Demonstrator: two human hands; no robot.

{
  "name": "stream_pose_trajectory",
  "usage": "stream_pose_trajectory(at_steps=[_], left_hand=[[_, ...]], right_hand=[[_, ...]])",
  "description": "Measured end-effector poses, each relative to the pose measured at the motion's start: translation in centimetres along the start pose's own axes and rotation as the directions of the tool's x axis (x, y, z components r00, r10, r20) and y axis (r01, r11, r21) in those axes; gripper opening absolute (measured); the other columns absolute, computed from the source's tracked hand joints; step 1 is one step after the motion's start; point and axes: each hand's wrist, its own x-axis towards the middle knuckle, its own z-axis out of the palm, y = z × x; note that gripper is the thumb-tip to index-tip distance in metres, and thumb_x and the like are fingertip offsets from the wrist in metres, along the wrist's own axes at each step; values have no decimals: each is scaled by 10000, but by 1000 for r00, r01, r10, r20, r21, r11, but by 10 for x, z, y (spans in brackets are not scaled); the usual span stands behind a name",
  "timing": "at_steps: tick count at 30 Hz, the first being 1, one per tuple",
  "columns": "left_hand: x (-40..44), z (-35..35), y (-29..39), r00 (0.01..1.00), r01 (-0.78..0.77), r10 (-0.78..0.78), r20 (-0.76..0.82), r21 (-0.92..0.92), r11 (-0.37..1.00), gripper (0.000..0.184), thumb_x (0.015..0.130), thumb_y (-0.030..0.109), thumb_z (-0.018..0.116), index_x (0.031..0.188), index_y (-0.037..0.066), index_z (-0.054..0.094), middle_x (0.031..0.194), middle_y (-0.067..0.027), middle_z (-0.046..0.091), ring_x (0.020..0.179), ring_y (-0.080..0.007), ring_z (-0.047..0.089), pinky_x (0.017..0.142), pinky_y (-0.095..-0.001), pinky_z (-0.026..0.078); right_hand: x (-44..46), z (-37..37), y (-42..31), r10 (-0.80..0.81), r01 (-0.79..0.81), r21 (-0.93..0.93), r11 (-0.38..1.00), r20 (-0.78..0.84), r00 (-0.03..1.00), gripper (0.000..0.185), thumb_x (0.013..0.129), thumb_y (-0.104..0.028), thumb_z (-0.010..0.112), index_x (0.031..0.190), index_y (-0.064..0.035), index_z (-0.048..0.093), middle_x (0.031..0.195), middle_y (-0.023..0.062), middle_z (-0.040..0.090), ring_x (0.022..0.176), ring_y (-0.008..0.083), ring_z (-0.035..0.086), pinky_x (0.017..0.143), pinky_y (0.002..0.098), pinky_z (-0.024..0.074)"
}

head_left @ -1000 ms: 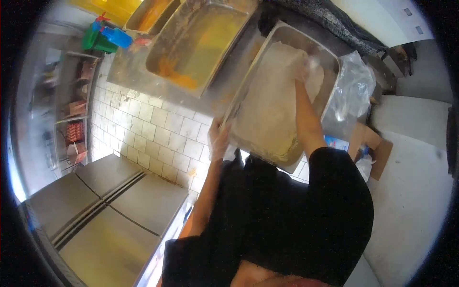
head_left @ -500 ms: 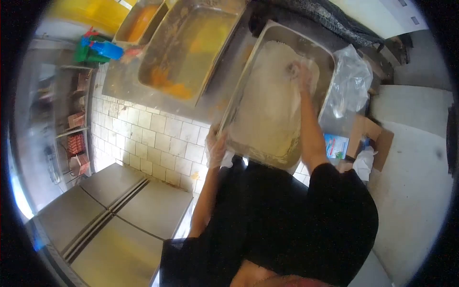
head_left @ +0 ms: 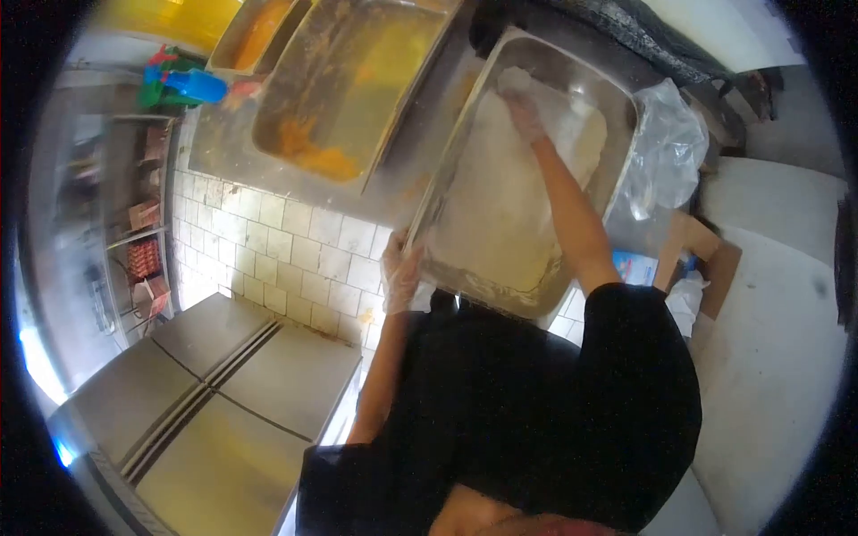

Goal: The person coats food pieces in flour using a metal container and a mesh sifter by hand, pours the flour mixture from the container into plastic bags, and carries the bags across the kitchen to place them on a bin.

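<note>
A deep rectangular metal pan (head_left: 617,179) holds a broad layer of pale, flour-like powder (head_left: 500,188). My left hand (head_left: 402,272), in a clear plastic glove, is closed on the pan's near left rim. Inside the pan, my right hand (head_left: 520,105) reaches to the far left corner, down at the powder. Its fingers are blurred and whitish, and a pale rounded shape shows at their tips. Whether that is a lump or the coated fingers themselves cannot be made out.
Left of the pan stands a larger metal pan (head_left: 268,125) with yellow-orange residue, then a smaller pan (head_left: 255,40) with orange contents. A blue spray bottle (head_left: 198,87) is beside them. A clear plastic bag (head_left: 670,147) and an open cardboard box (head_left: 715,277) lie to the right.
My right hand has swept from the right side of the powder to the far left corner of the pan. My left hand stays on the rim.
</note>
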Motion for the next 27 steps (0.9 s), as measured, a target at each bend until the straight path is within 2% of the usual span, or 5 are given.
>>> stream_pose_trajectory(at_steps=[4, 14, 17, 23, 27], left_hand=[[1, -6, 5, 992, -115, 108, 68, 112, 987, 358, 776, 247, 653, 1048, 21, 603, 809, -98, 637, 745, -192, 590, 687, -318, 471], [-3, -10, 26, 995, 30, -29, 98, -5, 1000, 388, 794, 289, 654, 1086, 37, 610, 848, -98, 642, 770, -181, 585, 690, -318, 468], [2, -7, 4, 996, -29, 30, 86, -14, 999, 402, 797, 299, 656, 1097, 36, 608, 871, -101, 648, 802, -181, 588, 717, -322, 466], [5, -3, -9, 994, 14, -8, 106, -57, 998, 440, 790, 294, 653, 1123, 12, 593, 938, -127, 655, 881, -207, 603, 798, -324, 458], [2, -6, -4, 996, 8, -2, 92, -61, 998, 440, 791, 282, 637, 1128, 2, 589, 962, -144, 655, 914, -222, 609, 812, -328, 457]], right_hand=[[-45, 18, 54, 45, -91, 200, 975, 222, 974, 461, 932, -345, 427, 1262, -37, 520, 1222, 121, 577, 1112, 275, 537, 1012, 350, 363], [-120, -24, -22, 190, 5, -298, 954, 620, 761, 395, 913, -278, 447, 1247, -90, 540, 1236, 126, 566, 1099, 267, 546, 999, 392, 364], [-48, -36, 1, 24, 29, -343, 939, 147, 989, 431, 883, -343, 506, 1239, -105, 549, 1250, 131, 546, 1150, 290, 502, 997, 405, 365], [11, -10, -17, -186, 38, -431, 901, -307, 933, 347, 941, -246, 394, 1159, -55, 586, 1111, 254, 574, 1068, 355, 530, 902, 464, 398], [16, -6, 60, -526, 417, -642, 643, 26, 850, 386, 953, -314, 385, 1121, -31, 587, 1096, 222, 594, 1027, 354, 555, 871, 459, 418]])
